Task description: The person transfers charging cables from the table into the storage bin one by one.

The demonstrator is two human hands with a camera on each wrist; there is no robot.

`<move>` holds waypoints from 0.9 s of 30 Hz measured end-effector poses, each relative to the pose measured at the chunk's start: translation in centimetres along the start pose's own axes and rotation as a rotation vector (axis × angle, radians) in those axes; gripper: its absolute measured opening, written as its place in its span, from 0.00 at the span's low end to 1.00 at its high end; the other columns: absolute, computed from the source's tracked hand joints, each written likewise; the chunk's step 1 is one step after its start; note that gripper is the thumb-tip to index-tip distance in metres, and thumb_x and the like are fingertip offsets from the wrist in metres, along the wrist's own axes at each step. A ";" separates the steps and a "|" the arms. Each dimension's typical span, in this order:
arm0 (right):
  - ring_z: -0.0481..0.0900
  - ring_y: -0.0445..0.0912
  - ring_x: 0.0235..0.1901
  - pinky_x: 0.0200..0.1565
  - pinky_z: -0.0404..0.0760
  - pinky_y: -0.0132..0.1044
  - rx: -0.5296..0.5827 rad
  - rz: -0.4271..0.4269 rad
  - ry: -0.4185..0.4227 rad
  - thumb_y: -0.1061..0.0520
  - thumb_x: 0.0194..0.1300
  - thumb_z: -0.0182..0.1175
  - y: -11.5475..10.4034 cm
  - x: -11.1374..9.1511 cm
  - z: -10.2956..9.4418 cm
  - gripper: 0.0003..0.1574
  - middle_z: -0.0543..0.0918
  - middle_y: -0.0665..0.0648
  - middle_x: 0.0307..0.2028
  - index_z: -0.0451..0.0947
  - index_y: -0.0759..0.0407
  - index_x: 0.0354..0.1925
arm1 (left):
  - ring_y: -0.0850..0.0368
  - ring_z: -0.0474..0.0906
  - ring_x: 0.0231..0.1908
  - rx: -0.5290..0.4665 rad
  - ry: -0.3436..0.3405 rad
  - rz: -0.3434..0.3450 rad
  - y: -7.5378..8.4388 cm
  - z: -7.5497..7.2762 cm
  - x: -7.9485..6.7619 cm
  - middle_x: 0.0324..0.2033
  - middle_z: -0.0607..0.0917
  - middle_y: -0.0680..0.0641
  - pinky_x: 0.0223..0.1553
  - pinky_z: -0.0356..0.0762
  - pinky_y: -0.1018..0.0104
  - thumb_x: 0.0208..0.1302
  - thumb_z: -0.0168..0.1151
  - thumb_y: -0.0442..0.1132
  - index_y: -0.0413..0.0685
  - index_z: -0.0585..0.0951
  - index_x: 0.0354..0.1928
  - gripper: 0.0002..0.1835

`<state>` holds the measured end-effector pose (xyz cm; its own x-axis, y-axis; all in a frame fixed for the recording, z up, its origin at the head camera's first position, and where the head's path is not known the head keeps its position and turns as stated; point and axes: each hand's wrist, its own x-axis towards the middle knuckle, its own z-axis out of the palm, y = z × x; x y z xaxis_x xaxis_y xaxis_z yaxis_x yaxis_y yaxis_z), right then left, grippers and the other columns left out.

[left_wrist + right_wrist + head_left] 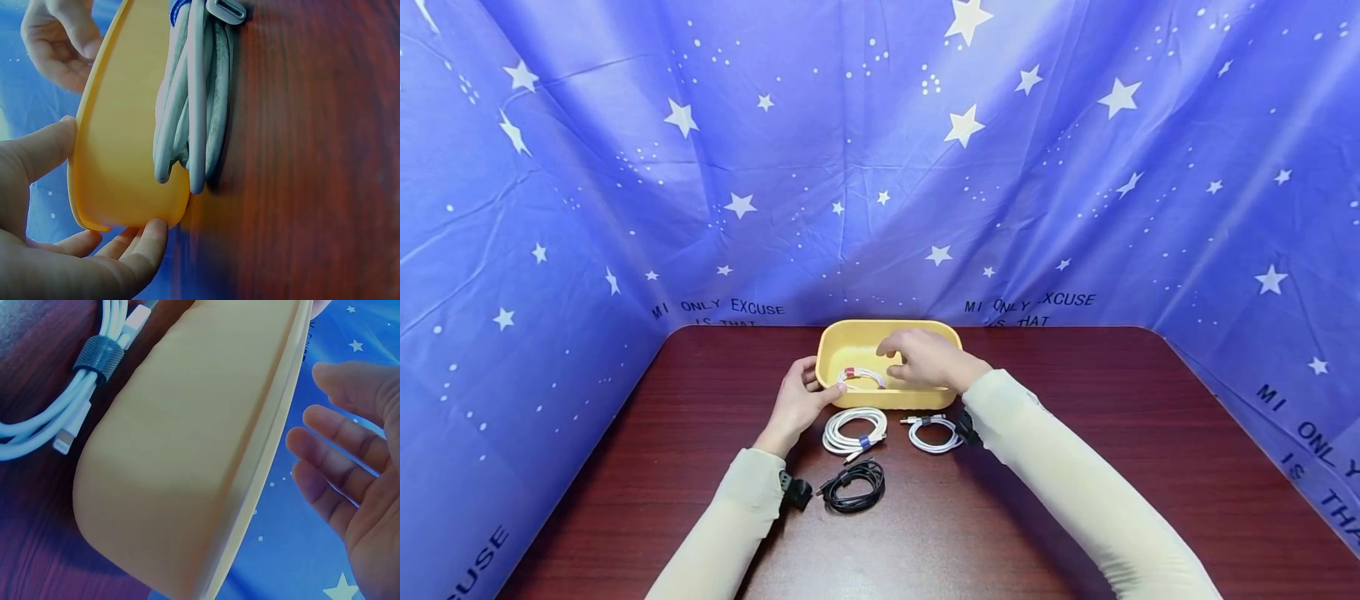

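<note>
My left hand [797, 400] holds the left end of a yellow plastic box [898, 400]. In the left wrist view, its thumb [53, 147] touches the rim while the other fingers bear on the box's end. Over the box's right part hovers my right hand [928, 358], fingers loosely bent, nothing between them. Inside the box lies a coiled white cable with a red tie [850, 372]. Just before the box are a thick white cable coil [833, 435] with a blue tie and a thinner white cable coil [934, 450] with a dark tie.
A coiled black cable [852, 505] lies nearer on the dark red-brown table [662, 450], beside the left wrist's black camera [795, 492]. Blue star-patterned curtains [850, 167] enclose the table at the back and both sides.
</note>
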<state>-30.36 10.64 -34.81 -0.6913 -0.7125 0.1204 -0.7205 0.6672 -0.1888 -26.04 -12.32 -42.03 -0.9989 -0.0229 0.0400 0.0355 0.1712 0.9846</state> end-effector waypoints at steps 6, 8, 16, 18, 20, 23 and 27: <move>0.82 0.49 0.40 0.48 0.77 0.41 -0.015 -0.014 0.027 0.57 0.59 0.63 0.0 -0.6 0.1 0.20 0.82 0.55 0.48 0.80 0.59 0.51 | 0.42 0.76 0.53 -0.002 0.002 -0.002 -0.1 0.0 0.1 0.53 0.77 0.33 0.46 0.78 0.62 0.52 0.72 0.31 0.35 0.65 0.63 0.37; 0.82 0.48 0.39 0.46 0.77 0.41 -0.019 -0.013 0.041 0.57 0.59 0.63 0.0 -0.8 0.1 0.19 0.82 0.55 0.47 0.81 0.59 0.50 | 0.42 0.76 0.53 0.001 0.004 -0.004 -0.2 0.0 0.1 0.53 0.77 0.33 0.46 0.78 0.62 0.52 0.72 0.31 0.36 0.65 0.63 0.37; 0.81 0.51 0.43 0.49 0.76 0.43 -0.013 -0.021 0.054 0.56 0.60 0.64 -0.3 -1.9 -0.1 0.20 0.82 0.55 0.48 0.80 0.60 0.51 | 0.41 0.76 0.54 -0.004 0.003 -0.006 -0.2 0.0 0.0 0.54 0.76 0.33 0.48 0.78 0.60 0.52 0.72 0.31 0.35 0.64 0.64 0.38; 0.81 0.50 0.43 0.49 0.76 0.42 -0.022 -0.021 0.059 0.56 0.60 0.64 -0.4 -2.2 -0.2 0.20 0.82 0.55 0.48 0.80 0.59 0.51 | 0.41 0.76 0.54 -0.004 0.002 -0.005 -0.2 0.0 0.0 0.54 0.76 0.33 0.48 0.78 0.60 0.52 0.72 0.31 0.35 0.64 0.63 0.38; 0.81 0.49 0.44 0.50 0.76 0.42 -0.031 -0.018 0.069 0.56 0.60 0.64 -0.4 -2.5 -0.3 0.20 0.82 0.54 0.47 0.80 0.59 0.51 | 0.41 0.76 0.54 -0.004 0.001 -0.006 -0.2 0.1 0.0 0.54 0.76 0.33 0.48 0.78 0.61 0.52 0.72 0.31 0.35 0.64 0.64 0.38; 0.80 0.47 0.45 0.49 0.76 0.42 -0.046 -0.016 0.083 0.55 0.60 0.64 -0.4 -3.0 -0.3 0.19 0.82 0.52 0.46 0.80 0.57 0.50 | 0.42 0.76 0.53 -0.004 0.004 -0.008 -0.2 0.1 0.0 0.54 0.77 0.33 0.47 0.78 0.61 0.51 0.72 0.31 0.36 0.64 0.64 0.38; 0.79 0.45 0.44 0.48 0.77 0.41 -0.057 -0.027 0.100 0.55 0.59 0.65 -0.2 -3.7 -0.3 0.18 0.82 0.51 0.45 0.81 0.56 0.49 | 0.42 0.76 0.53 -0.008 0.005 -0.010 -0.1 0.0 0.0 0.54 0.77 0.33 0.46 0.78 0.62 0.51 0.72 0.30 0.36 0.64 0.64 0.38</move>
<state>-27.69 13.17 -34.93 -0.6718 -0.7067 0.2221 -0.7386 0.6618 -0.1285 -26.06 -12.32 -42.17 -0.9991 -0.0297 0.0314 0.0262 0.1631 0.9863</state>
